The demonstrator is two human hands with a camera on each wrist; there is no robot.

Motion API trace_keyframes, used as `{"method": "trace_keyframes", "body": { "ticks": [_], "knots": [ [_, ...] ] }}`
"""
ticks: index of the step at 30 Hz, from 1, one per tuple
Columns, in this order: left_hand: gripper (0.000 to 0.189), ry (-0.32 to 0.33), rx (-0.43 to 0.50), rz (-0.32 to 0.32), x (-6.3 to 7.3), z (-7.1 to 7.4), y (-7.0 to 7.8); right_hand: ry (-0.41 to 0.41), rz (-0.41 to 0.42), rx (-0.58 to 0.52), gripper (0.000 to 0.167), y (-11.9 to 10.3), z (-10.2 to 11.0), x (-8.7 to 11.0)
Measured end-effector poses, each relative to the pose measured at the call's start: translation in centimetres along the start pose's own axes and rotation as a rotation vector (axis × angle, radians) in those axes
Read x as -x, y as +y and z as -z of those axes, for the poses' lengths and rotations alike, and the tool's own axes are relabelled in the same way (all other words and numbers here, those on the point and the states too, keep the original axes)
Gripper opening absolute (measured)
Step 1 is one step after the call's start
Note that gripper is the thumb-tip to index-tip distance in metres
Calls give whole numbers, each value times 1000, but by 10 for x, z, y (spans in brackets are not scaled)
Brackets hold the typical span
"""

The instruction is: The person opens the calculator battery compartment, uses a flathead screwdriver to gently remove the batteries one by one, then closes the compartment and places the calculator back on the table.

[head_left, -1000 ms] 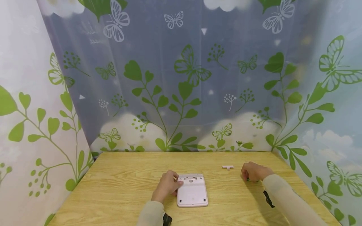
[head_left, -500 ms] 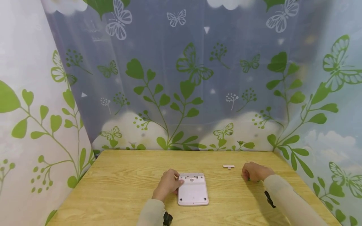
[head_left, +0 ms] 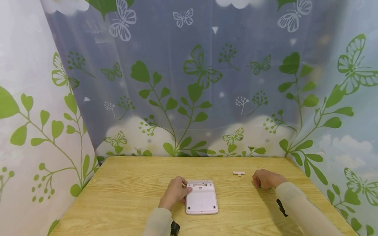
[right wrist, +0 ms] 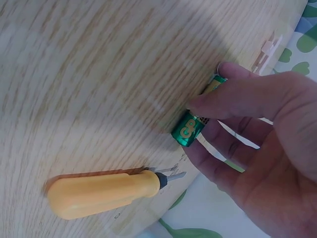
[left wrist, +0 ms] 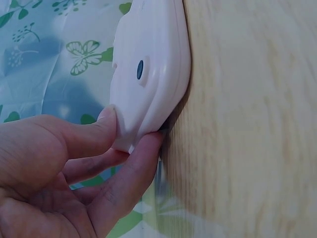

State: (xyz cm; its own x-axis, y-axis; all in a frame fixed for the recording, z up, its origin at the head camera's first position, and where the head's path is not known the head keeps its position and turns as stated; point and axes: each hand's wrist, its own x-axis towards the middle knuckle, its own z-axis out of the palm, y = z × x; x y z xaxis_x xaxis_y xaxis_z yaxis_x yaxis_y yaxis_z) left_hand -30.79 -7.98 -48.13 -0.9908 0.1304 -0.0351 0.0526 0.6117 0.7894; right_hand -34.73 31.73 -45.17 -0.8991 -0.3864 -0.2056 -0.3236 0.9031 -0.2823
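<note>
A pale pink calculator (head_left: pixel 201 200) lies back side up on the table, its battery compartment (head_left: pixel 200 185) uncovered near the far edge. My left hand (head_left: pixel 174 193) pinches its far left corner, thumb on the back and fingers at the underside, as the left wrist view shows. Off to the right, my right hand (head_left: pixel 267 179) holds a green and gold battery (right wrist: pixel 188 128) between thumb and fingers, close to the tabletop. Between the two hands, farther back, lies the small pink battery cover (head_left: pixel 239 173), which also appears at the edge of the right wrist view.
A screwdriver (right wrist: pixel 106 193) with a yellow handle lies on the wooden table (head_left: pixel 133 183) beside my right hand; I cannot make it out in the head view. A patterned curtain (head_left: pixel 189 98) with leaves and butterflies hangs behind the table and along both sides.
</note>
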Motion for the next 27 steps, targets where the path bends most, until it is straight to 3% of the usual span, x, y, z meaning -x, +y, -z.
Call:
{"method": "trace_keyframes", "body": {
  "ticks": [11, 27],
  "knots": [
    [32, 7, 0, 22, 2, 0, 3, -9, -5, -9, 47, 1, -2, 1],
    [32, 3, 17, -2, 5, 1, 4, 3, 31, 27, 39, 1, -2, 3]
  ]
}}
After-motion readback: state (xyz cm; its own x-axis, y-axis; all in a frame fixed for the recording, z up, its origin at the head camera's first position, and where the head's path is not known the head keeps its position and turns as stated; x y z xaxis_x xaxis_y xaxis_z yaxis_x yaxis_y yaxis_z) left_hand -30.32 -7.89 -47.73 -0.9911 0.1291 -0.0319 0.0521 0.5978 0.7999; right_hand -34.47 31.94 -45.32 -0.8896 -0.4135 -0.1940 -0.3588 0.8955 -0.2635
